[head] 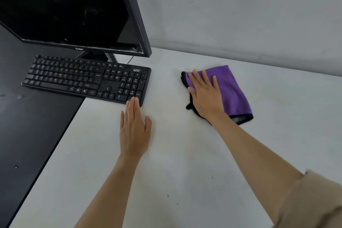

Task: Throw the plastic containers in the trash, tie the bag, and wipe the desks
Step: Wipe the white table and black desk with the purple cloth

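Presently I note my right hand (205, 94) spread flat on the purple cloth (233, 90), left hand (134, 127) flat on the white surface (185, 153), fingertips touching the keyboard (87, 79).

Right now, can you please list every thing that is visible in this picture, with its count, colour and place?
monitor: one, black, screen dark, standing at the back left, behind the keyboard.
keyboard: one, black, in front of the monitor, lying across the border of the dark and white surfaces.
dark desk surface: one, black, on the left.
white desk surface: one, white, centre and right.
cloth: one, purple with black edging, on the white surface at the right.
wall: one, grey, behind the desk.
left hand: flat, fingertips touching the keyboard's near right corner.
right hand: flat, pressing on the cloth.
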